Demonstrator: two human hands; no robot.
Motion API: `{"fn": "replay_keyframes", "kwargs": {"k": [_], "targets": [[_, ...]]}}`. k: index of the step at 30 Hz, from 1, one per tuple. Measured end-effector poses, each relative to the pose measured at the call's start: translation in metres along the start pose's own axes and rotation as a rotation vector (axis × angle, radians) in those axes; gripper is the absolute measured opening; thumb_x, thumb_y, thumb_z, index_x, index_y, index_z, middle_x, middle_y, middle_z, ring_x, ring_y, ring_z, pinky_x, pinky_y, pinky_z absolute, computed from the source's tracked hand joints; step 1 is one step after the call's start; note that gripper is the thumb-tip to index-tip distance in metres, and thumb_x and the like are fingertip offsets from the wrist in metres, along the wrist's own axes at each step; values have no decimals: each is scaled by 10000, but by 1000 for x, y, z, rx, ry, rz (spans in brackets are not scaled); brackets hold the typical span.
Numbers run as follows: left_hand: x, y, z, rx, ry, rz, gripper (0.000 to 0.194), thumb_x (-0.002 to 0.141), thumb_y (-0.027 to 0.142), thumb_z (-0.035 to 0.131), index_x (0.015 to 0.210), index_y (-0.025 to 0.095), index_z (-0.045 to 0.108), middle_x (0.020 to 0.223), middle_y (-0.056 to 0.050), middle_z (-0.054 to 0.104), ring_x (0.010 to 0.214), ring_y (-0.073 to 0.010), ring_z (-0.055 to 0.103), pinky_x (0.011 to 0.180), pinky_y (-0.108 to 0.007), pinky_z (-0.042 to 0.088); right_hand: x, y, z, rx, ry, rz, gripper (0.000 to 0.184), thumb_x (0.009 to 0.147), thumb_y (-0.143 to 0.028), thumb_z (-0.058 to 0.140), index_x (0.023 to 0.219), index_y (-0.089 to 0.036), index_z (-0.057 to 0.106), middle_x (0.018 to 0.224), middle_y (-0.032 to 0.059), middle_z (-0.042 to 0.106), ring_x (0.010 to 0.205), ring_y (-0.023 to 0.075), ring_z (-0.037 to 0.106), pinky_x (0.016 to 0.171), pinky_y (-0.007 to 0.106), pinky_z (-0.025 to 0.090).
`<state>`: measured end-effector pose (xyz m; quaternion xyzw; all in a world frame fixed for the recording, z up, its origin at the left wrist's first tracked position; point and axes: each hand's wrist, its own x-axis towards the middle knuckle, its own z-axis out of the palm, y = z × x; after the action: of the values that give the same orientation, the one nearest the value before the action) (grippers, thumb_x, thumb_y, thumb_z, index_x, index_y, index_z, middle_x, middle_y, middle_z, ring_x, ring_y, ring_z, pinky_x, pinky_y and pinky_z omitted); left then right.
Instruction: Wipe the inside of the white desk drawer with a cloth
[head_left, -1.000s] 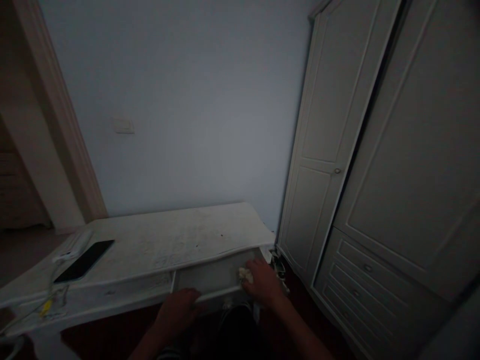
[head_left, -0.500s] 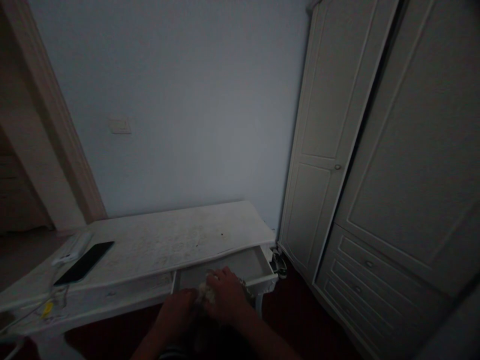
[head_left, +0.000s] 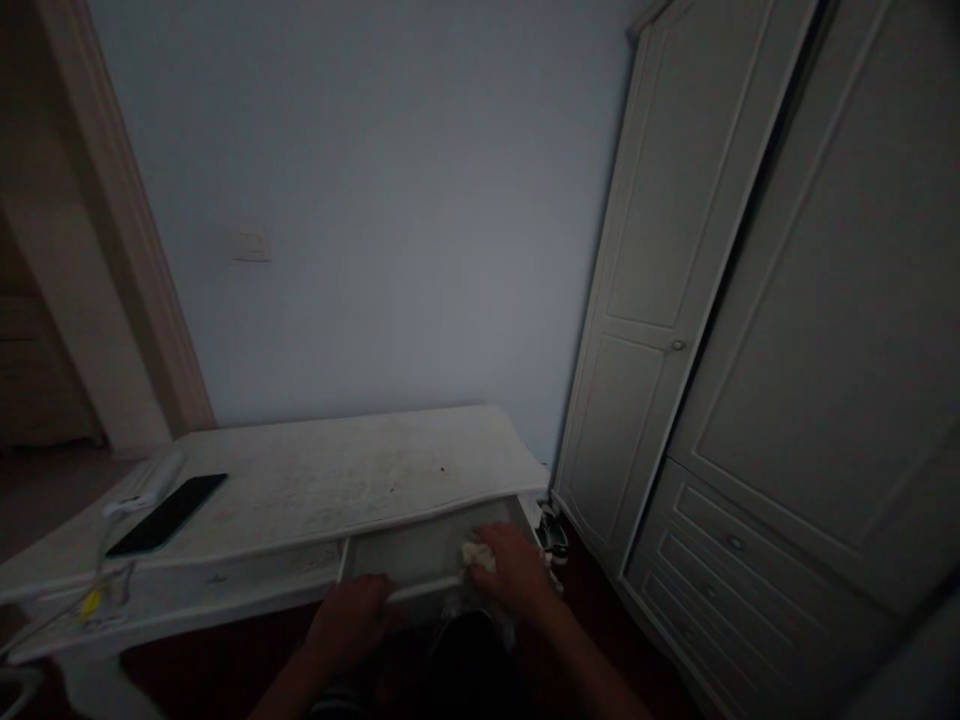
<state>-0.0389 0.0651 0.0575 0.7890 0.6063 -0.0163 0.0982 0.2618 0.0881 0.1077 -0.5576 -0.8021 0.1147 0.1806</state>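
Note:
A white drawer (head_left: 420, 553) is pulled out from the right part of the white desk (head_left: 315, 470). At its front left corner is my left hand (head_left: 354, 612), fingers closed over the front edge. My right hand (head_left: 514, 568) reaches over the drawer's right side, shut on a crumpled pale cloth (head_left: 478, 556). The cloth is inside the drawer or at its front edge; the dim light hides exactly where it touches. Part of it is covered by my fingers.
On the desk's left side lie a dark tablet-like slab (head_left: 169, 515) and a white boxy object (head_left: 146, 485). A yellow tag (head_left: 91, 604) and a cord hang at the front left. Shoes (head_left: 553, 530) sit right of the desk, near a wardrobe (head_left: 630, 380).
My right hand has moved right with the cloth, away from my left hand. My left hand has shifted slightly and now lies on the drawer's front edge instead of beside the cloth.

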Motion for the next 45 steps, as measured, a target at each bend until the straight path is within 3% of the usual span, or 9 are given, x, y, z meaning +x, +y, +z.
{"fn": "replay_keyframes", "kwargs": {"k": [6,9,14,23,26,29,38,41,45], "targets": [[-3,7,-10,-23,-6,-75,278,973,334,559,1147,251,758,1175,-95,801,1095,-276,756,915,-335,519,15,-87,45,61,-28,-216,465,802,-409,788,1232,-248,711,1222,99,739,1165,345,633,972,418,510],[-6,9,-15,-33,-38,-90,240,943,267,578,1097,262,762,1158,-76,809,1085,-259,761,898,-310,514,20,-108,52,80,-16,-258,425,790,-410,818,1180,-267,726,1176,100,757,1122,347,654,953,415,518],[-6,5,-9,3,4,-72,268,961,283,539,1136,257,741,1162,-82,800,1107,-272,747,917,-326,501,20,-87,39,56,-58,-230,344,823,-489,783,1110,-304,739,1049,69,775,1033,337,683,865,398,525],[-3,-1,3,-31,14,-21,365,1020,441,510,1283,279,706,1341,-85,735,1266,-290,661,1081,-391,452,11,31,-17,119,-134,-18,369,845,-383,670,1157,-225,788,1182,92,775,1131,310,690,982,393,502],[-2,-2,3,-18,18,-5,381,1017,442,506,1307,282,693,1364,-81,726,1278,-285,655,1083,-391,454,5,48,-24,145,-119,23,397,837,-379,666,1174,-209,787,1222,100,765,1158,304,683,1018,399,485],[-1,-1,2,9,16,15,390,1012,420,501,1324,280,688,1383,-89,719,1285,-288,654,1082,-398,458,8,29,-12,99,-101,-41,364,850,-405,662,1126,-212,799,1183,100,775,1147,299,682,1007,380,476],[-6,10,-16,-21,-15,-81,293,952,313,556,1163,265,754,1216,-89,794,1137,-288,747,927,-342,515,43,-92,40,-17,-177,-252,390,888,-514,624,1029,-212,826,982,87,800,916,277,713,761,329,484],[-7,9,-15,-13,-5,-70,299,943,312,562,1172,276,751,1216,-83,794,1147,-287,742,931,-340,510,42,-90,38,-19,-169,-240,377,900,-495,638,1071,-213,819,1048,85,801,978,272,706,799,322,481],[-5,7,-8,9,8,-43,308,973,345,532,1187,268,740,1211,-90,787,1163,-289,728,948,-356,501,38,-53,24,-34,-175,-193,294,893,-427,661,1057,-236,812,1070,64,804,1032,270,705,861,318,478]]}}
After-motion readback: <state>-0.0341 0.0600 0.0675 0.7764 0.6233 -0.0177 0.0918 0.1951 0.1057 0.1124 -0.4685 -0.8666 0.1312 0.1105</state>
